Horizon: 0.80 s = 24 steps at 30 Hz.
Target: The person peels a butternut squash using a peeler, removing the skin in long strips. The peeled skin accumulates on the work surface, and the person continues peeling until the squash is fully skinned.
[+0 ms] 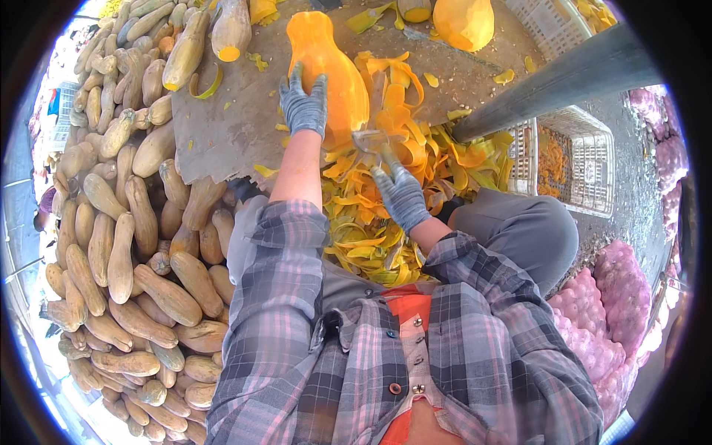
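Note:
A peeled orange butternut-type squash (pixel 338 83) lies on the grey flat sheet (pixel 222 133) in front of me, its narrow neck pointing away. My left hand (pixel 305 105), in a grey knit glove, grips its left side with the fingers spread. Also gloved, my right hand (pixel 399 194) holds a peeler (pixel 368 141) near the squash's lower right end. The peeler's outline is blurred, and whether its blade touches the flesh I cannot tell. Curled orange and yellow-green peelings (pixel 384 239) heap up beneath the right hand and between my legs.
Unpeeled squashes (pixel 142 214) are piled along the left. Another peeled squash (pixel 464 22) lies at the far edge of the sheet. A thick dark pole (pixel 556 78) slants across the right, beside a white plastic crate (pixel 603 167) holding orange scraps. Pink mesh sacks (pixel 589 311) stand at lower right.

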Available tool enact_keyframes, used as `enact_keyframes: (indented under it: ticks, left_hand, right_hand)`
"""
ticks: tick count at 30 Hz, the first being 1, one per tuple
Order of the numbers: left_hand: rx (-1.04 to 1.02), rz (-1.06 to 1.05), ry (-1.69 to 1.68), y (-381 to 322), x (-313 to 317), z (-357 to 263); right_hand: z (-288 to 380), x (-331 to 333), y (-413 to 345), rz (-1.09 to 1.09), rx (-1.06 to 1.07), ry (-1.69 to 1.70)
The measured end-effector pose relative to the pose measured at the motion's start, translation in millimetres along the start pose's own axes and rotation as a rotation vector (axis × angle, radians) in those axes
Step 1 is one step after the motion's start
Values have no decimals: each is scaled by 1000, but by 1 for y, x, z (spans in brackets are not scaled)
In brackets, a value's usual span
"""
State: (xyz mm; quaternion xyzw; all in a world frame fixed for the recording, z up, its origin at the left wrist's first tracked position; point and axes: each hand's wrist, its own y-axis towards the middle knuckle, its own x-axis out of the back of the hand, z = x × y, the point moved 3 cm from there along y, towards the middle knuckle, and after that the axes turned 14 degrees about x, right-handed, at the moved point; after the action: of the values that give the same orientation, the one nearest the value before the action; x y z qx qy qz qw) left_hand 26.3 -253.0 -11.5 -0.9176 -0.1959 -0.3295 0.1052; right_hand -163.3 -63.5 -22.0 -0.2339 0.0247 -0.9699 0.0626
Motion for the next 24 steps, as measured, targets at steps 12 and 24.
enact_keyframes:
  ticks: [12,24]
  left_hand:
    - [118,-123,-61,-1,-8,3]
    - [135,-95,-25,-7,-10,-11]
  right_hand:
    - [3,-3,34,56,75,-167]
    - [-20,-9,16,-74,544,-535]
